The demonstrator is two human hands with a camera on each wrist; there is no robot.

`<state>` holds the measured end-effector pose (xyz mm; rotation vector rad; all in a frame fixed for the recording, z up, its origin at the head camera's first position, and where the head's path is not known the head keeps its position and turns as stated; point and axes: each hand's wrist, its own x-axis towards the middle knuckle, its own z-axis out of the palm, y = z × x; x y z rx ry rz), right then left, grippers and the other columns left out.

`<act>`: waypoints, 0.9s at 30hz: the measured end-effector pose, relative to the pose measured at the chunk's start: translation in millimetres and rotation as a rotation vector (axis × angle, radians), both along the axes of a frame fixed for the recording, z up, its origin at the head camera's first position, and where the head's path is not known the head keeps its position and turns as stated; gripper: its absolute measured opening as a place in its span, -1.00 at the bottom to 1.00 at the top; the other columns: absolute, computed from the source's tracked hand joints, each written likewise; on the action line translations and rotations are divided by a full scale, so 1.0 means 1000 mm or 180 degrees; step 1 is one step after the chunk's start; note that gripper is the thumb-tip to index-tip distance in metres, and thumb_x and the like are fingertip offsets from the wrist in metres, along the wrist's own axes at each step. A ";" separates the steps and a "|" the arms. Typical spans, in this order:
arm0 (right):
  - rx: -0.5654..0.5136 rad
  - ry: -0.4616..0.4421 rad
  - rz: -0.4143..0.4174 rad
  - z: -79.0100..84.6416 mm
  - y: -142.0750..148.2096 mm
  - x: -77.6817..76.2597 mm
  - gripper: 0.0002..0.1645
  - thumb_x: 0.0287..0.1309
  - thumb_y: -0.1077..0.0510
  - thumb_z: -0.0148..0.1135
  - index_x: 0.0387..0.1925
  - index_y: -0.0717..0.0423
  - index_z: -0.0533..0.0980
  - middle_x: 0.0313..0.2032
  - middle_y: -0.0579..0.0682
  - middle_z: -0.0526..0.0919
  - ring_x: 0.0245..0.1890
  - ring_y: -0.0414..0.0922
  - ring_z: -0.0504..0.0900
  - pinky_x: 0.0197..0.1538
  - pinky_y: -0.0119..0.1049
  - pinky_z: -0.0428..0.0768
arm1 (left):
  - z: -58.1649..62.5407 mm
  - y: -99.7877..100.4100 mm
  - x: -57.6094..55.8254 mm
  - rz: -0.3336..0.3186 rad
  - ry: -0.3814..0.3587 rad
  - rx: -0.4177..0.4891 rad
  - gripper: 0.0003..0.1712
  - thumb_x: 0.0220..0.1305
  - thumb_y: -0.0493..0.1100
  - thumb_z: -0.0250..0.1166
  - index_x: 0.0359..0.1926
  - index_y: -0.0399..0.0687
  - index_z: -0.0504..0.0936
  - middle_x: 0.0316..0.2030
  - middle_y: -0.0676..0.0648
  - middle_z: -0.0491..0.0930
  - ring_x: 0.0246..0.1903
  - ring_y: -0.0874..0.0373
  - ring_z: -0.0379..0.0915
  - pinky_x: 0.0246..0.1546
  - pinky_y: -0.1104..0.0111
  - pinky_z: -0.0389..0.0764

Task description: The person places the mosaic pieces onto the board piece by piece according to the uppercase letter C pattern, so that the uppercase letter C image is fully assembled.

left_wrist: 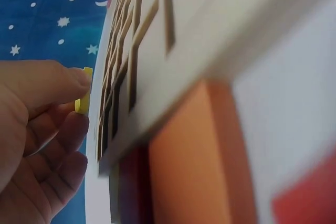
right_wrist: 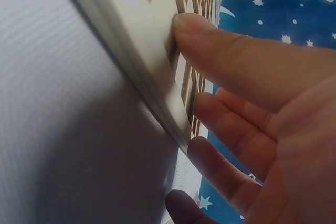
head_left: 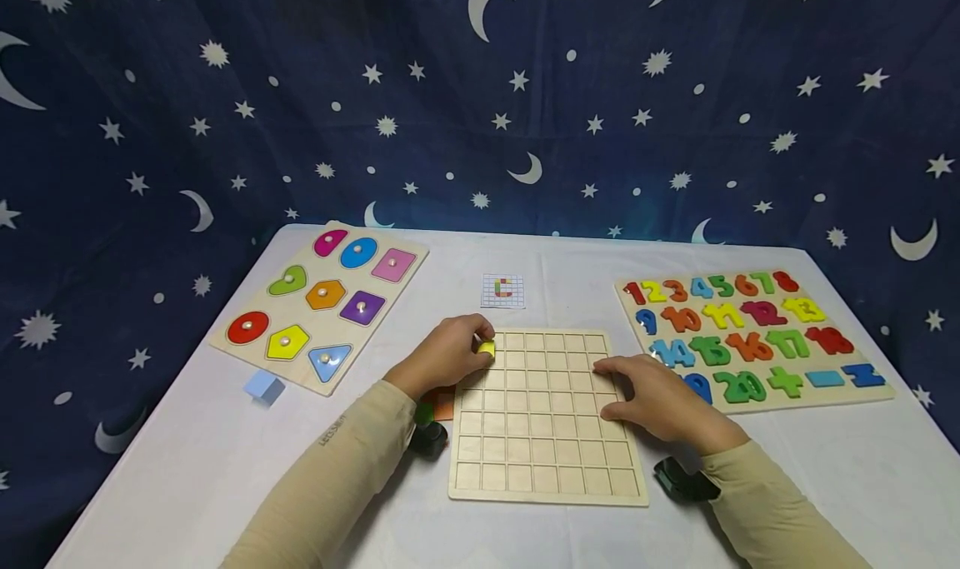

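Note:
A wooden grid board lies at the middle of the table. Over its far left corner my left hand pinches a small yellow tile between thumb and fingers; the left wrist view shows the tile on edge at the fingertips. My right hand rests at the board's right edge, thumb and fingers spread, with nothing held. Its thumb touches the board's surface in the right wrist view. Beside the board's left edge, an orange block and a green block are partly hidden by my left wrist.
A shape puzzle with knobbed pieces lies at the left, a light blue block near its corner. On the right is a number puzzle. A small printed pattern card sits behind the board. A starry dark blue cloth hangs behind.

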<state>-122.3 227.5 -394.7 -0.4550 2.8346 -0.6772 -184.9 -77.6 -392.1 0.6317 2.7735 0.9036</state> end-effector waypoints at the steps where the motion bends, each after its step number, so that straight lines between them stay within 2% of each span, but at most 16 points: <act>1: -0.0002 0.0006 0.0003 0.000 0.000 0.000 -0.27 0.03 0.06 0.54 0.24 0.16 0.51 0.19 0.19 0.55 0.18 0.20 0.44 0.18 0.19 0.40 | 0.000 0.002 0.000 -0.0018 0.0013 -0.0001 -0.74 0.18 -0.27 0.42 -0.11 -0.15 0.59 -0.33 0.01 0.57 -0.35 0.17 0.46 -0.19 0.32 0.52; 16: -0.0030 0.0001 0.0003 0.002 0.000 0.000 -0.27 0.03 0.09 0.54 0.24 0.20 0.51 0.18 0.20 0.55 0.20 0.23 0.43 0.20 0.21 0.39 | -0.002 0.023 0.004 -0.0096 0.0075 0.0081 -0.77 0.19 -0.29 0.40 -0.13 -0.17 0.59 -0.37 0.02 0.55 -0.40 0.18 0.42 -0.30 0.35 0.48; 27: -0.0052 -0.0012 0.0008 0.001 -0.001 0.000 -0.28 0.05 0.08 0.53 0.24 0.21 0.50 0.19 0.19 0.55 0.22 0.23 0.43 0.22 0.21 0.38 | -0.003 0.035 0.007 -0.0100 0.0125 -0.0006 -0.79 0.20 -0.30 0.38 -0.14 -0.16 0.59 -0.42 0.04 0.49 -0.43 0.16 0.37 -0.34 0.34 0.45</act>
